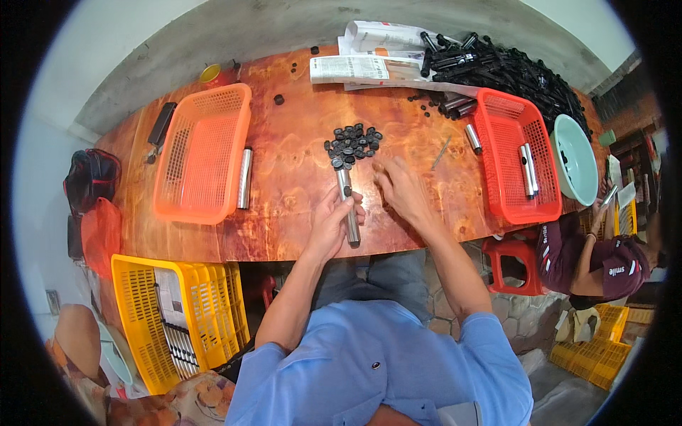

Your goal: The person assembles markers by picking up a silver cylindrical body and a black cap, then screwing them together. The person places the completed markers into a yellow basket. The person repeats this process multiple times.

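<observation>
My left hand (329, 226) is closed around a shiny metal tube (353, 228), which stands out above and below the fingers. A small black piece (347, 191) sits on the side of the tube near its upper part. Just beyond the tube's far end lies a heap of small black caps (353, 144) on the table. Right of the heap is my right hand (403, 190), with bent fingers a little apart and nothing visible in them. Its fingertips point toward the tube and the caps.
Orange baskets stand left (202, 214) and right (522, 214) on the wooden table (284, 234); the right one holds metal tubes. Black tubes (511, 74) are heaped at the far right near a pale green basin (577, 160). A yellow crate (213, 302) stands below left. A co-worker (604, 263) sits at right.
</observation>
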A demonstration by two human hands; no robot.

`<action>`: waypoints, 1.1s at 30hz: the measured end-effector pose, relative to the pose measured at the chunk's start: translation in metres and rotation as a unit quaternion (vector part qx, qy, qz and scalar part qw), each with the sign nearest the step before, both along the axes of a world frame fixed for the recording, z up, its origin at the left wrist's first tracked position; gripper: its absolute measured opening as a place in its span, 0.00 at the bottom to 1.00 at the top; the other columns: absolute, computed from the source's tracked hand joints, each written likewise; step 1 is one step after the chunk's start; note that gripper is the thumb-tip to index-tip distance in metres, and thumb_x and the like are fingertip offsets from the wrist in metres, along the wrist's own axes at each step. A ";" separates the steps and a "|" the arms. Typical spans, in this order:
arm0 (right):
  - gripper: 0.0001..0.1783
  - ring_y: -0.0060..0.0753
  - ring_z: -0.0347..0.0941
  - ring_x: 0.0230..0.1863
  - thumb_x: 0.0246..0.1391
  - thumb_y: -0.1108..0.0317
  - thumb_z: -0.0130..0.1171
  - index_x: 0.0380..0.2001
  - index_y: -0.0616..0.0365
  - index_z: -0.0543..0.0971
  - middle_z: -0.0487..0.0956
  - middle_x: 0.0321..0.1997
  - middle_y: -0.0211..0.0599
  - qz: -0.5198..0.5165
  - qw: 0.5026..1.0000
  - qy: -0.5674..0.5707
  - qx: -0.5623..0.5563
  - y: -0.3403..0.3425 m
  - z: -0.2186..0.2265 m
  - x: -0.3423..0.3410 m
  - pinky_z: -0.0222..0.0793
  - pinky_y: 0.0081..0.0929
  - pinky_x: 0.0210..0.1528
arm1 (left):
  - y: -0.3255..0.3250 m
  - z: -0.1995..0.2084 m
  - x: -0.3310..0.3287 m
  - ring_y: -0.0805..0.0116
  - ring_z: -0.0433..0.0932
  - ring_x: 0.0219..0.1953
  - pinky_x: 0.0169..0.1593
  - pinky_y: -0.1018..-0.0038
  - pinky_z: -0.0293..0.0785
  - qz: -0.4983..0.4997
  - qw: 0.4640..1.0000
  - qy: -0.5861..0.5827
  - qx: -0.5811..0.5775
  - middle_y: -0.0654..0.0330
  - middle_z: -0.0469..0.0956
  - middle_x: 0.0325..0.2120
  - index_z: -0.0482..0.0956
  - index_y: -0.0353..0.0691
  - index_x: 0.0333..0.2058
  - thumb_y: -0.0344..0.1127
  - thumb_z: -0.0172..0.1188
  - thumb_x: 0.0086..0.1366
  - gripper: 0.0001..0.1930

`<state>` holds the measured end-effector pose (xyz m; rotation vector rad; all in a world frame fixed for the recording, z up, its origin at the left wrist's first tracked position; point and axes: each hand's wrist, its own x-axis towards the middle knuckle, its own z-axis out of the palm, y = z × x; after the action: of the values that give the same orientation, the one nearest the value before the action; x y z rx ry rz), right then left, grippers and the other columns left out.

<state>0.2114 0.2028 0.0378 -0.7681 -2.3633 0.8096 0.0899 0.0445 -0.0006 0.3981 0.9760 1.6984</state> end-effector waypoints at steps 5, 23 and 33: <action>0.15 0.52 0.77 0.37 0.54 0.69 0.65 0.46 0.56 0.81 0.77 0.35 0.45 -0.018 0.995 -0.017 0.093 0.010 -0.015 -0.025 0.73 0.43 0.37 | -0.001 -0.005 0.002 0.63 0.82 0.42 0.48 0.64 0.83 0.007 0.999 -0.030 0.032 0.52 0.76 0.46 0.63 0.32 0.62 0.28 0.54 0.71 0.22; 0.13 0.56 0.77 0.40 0.55 0.68 0.64 0.41 0.63 0.82 0.79 0.37 0.53 -0.022 0.998 -0.018 -0.054 0.012 -0.025 0.001 0.73 0.43 0.42 | -0.001 0.002 -0.001 0.57 0.81 0.48 0.50 0.62 0.82 -0.002 0.995 -0.090 0.050 0.44 0.76 0.50 0.60 0.31 0.64 0.30 0.50 0.73 0.24; 0.13 0.56 0.77 0.41 0.53 0.70 0.65 0.42 0.62 0.80 0.78 0.37 0.51 0.021 0.999 -0.048 -0.012 0.006 -0.015 0.009 0.72 0.45 0.43 | 0.002 -0.002 0.006 0.62 0.81 0.44 0.48 0.65 0.82 0.013 0.992 -0.114 0.044 0.49 0.77 0.48 0.65 0.31 0.61 0.27 0.55 0.70 0.22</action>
<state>0.2204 0.2093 0.0230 -0.7859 -2.4656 0.8383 0.0960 0.0466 -0.0030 0.2417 0.7446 1.7704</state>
